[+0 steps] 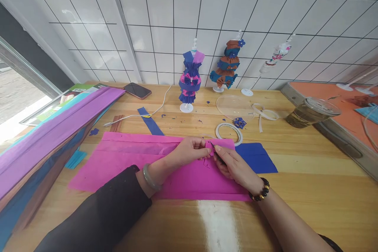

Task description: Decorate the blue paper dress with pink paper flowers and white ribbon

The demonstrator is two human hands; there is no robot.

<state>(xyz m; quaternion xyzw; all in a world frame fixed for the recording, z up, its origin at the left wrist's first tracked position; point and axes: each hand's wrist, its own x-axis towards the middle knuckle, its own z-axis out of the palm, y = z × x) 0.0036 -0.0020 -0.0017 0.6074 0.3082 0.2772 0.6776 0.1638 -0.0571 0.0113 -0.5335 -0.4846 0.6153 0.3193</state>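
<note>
Tiny pink piece (pixel 208 145) is getting held just right of centre frame
Left hand (pixel 189 150) is pinching it between its fingers, right hand (pixel 232 164) is gripping a mostly hidden dark tool (pixel 212 145) right beside it, and a pink sheet (pixel 126 161) is lying underneath on the tabletop (pixel 310 181), blue sheet (pixel 256 158) peeking out right

The fingers (pixel 220 150) of the right hand (pixel 238 167) are hiding most of a dark tool (pixel 212 145) from me; the purple sheet (pixel 71 119) is running out of view at left, and the blue pleated piece (pixel 369 113) at right.
</note>
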